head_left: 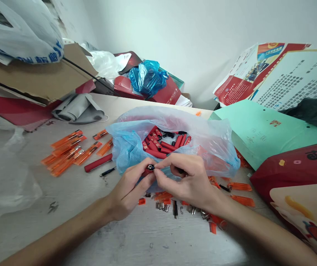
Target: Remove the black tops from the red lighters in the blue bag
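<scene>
My left hand [129,194] is closed round a short red tube [148,172] held end-on, with a dark rim and a small shiny ring at its tip. At that tip my right hand [187,179] pinches thumb and forefinger together; what lies between them is too small to tell. A dark thing, partly hidden, shows under its curled fingers. Just beyond both hands, a pale blue plastic bag [127,138] lies opened out, full of red tubes [161,144] with gold print and black parts.
Orange lighters [66,151] lie at left, near a loose red tube [98,162] and a black pin-like part [107,172]. Metal caps [162,207] and orange pieces litter the near table. A mint-green box [260,133] and red bag [294,177] bound the right; cardboard [39,74] stands far left.
</scene>
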Motion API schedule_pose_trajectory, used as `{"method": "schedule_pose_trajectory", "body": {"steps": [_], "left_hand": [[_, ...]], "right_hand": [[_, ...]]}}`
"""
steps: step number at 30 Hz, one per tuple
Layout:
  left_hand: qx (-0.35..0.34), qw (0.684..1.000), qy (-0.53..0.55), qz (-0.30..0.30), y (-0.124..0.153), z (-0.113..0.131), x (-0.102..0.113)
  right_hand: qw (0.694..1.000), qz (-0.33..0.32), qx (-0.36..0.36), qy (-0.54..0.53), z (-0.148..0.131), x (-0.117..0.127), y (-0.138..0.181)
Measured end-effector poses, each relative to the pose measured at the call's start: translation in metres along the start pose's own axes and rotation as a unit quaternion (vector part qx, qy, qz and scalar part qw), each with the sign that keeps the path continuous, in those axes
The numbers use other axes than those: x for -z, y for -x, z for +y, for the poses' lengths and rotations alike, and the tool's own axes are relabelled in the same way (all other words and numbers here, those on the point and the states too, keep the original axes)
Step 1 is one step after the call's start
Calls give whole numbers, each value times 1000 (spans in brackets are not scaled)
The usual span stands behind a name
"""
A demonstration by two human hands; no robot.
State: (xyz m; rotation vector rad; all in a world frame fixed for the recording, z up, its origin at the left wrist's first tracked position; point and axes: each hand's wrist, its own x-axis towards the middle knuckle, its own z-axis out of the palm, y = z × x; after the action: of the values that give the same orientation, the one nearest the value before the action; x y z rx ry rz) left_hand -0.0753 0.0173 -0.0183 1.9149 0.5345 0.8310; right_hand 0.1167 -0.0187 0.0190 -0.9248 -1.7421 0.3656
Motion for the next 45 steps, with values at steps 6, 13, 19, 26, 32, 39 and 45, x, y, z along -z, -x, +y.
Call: {"method": "schedule_pose_trajectory", "body": {"steps": [6,13,19,26,32,39,45], "left_hand": [[-12,1000,-5,8,1,-1,0],[-4,1000,-11,12,-1,2,1],[-10,1000,-10,12,-1,0,1],[-11,1000,-10,14,1,-1,1],[-20,1000,7,13,-2,3,1],[30,998,43,23,2,1,1],[52,996,63,47,6,-5,1]], "right_hand": [[1000,-9,21,12,0,2,0],[997,2,70,31,1,3,-1],[994,-15,93,58,2,3,-1],[989,-30,111,93,3,5,-2],[983,-32,143,113,8,5,-1],[996,-24,82,36,7,5,1],[975,-101,-163,-114,3,13,-3]]}}
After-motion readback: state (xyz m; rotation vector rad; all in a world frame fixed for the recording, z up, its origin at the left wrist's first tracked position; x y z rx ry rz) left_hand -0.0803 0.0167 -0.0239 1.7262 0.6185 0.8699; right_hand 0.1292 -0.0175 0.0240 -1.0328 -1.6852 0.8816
